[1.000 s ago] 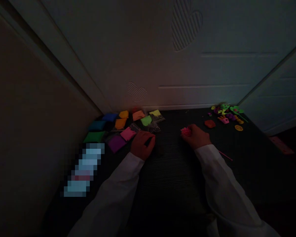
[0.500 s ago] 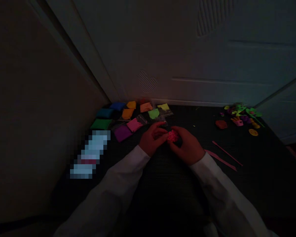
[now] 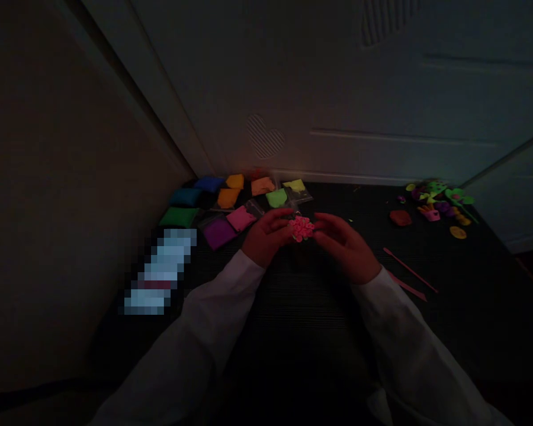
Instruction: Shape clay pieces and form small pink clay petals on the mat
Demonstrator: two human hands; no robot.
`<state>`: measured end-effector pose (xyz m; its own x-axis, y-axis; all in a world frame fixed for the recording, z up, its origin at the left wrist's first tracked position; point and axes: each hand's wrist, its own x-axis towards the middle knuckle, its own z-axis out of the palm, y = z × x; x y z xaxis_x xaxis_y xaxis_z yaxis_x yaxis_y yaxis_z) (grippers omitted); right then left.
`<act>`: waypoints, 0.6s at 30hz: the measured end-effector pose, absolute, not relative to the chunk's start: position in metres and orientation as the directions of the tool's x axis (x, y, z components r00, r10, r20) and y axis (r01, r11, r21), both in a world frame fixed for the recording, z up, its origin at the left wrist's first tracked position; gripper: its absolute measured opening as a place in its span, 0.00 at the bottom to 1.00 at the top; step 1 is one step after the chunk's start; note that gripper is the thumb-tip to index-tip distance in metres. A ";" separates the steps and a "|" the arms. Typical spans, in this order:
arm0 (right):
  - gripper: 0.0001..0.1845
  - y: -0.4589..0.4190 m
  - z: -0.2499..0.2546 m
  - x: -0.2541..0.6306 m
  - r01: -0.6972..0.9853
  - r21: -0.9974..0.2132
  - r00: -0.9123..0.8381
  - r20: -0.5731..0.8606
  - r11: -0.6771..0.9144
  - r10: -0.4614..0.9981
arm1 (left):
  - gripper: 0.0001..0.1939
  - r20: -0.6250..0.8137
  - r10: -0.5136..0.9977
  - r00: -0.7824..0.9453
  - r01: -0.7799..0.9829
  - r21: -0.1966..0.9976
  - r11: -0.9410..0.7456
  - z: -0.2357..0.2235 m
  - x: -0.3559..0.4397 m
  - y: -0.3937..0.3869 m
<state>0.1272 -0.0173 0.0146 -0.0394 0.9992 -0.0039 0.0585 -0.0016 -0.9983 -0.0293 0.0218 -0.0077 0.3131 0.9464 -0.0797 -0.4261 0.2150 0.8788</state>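
A pink clay flower cluster (image 3: 302,228), made of many small rounded bits, is up between my hands over the dark table. My left hand (image 3: 267,238) grips its left side with thumb and fingers. My right hand (image 3: 347,245) is at its right edge, thumb and fingers apart; whether a fingertip touches the clay, I cannot tell. To the right of my right hand lie a thin pink modelling stick (image 3: 409,270) and a flat pink clay knife (image 3: 409,287), partly behind the sleeve. The light is dim.
Packets of coloured clay, among them a green packet (image 3: 180,217) and a purple packet (image 3: 221,231), lie at the back left. A blurred bright phone-like screen (image 3: 162,272) is nearer. Finished clay flowers (image 3: 439,204) and a brown-red lump (image 3: 400,218) sit back right, before a white panel (image 3: 337,106).
My right hand has loosened from the pink cluster and moved right, its fingers spreading. The cluster has shifted slightly left and up in my left hand and shows more fully. The view tilted slightly.
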 end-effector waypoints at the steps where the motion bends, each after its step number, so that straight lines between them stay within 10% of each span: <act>1: 0.18 -0.016 0.013 0.129 0.035 -0.999 -0.011 -0.019 -0.019 1.000 | 0.18 -0.091 0.945 0.315 -0.456 0.859 0.234 -0.007 -0.029 0.022; 18: 0.13 -0.009 -0.002 0.126 -0.218 -0.967 -0.095 -0.112 -0.131 0.989 | 0.20 -0.095 0.920 0.381 -0.406 0.876 0.259 -0.004 -0.023 0.015</act>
<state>0.1257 -0.0091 -0.0021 -0.0946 0.9891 -0.1124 -0.2181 -0.1308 -0.9671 -0.0233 0.0153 -0.0038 0.3809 0.9197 -0.0948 -0.4065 0.2587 0.8763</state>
